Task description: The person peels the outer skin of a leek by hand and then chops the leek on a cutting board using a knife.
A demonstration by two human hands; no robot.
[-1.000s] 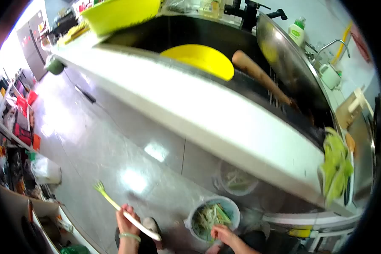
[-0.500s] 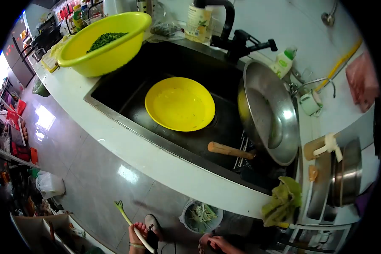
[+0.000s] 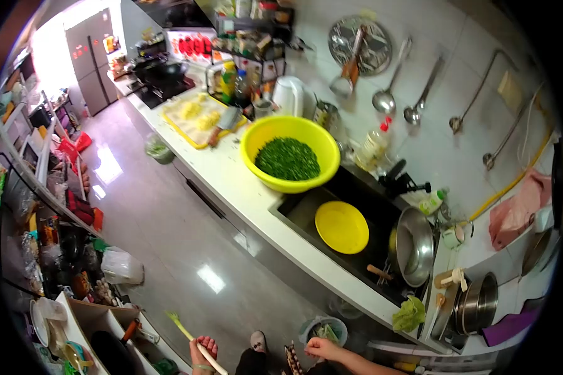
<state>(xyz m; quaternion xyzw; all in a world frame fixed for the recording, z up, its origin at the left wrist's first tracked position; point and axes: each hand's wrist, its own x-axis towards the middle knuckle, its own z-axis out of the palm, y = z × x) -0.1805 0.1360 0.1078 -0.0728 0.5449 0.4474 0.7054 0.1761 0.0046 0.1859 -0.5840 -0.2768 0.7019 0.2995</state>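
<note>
My left hand (image 3: 204, 351), at the bottom of the head view, is closed round a long scallion (image 3: 182, 326), its pale end toward me and its trimmed green end pointing away over the floor. My right hand (image 3: 322, 348) is beside the rim of a small bin (image 3: 344, 337) holding pale green and white scraps. Its fingers are curled together; whatever they may hold is too small to make out. On the counter stands a large yellow-green basin (image 3: 256, 164) of chopped greens (image 3: 288, 159). A yellow bowl (image 3: 342, 227) sits in the dark sink (image 3: 300, 210).
A steel bowl (image 3: 422, 247) leans at the sink's right end near a green cloth (image 3: 410, 314). Farther left on the counter lie a yellow-edged board (image 3: 191, 119) and a cleaver (image 3: 227, 120). Below, an open-topped cabinet (image 3: 81, 312) and a white bag (image 3: 121, 265) line the left side.
The view has swung up and left, showing more counter and wall. My left hand still holds the scallion. My right hand now shows more fully beside the bin.
</note>
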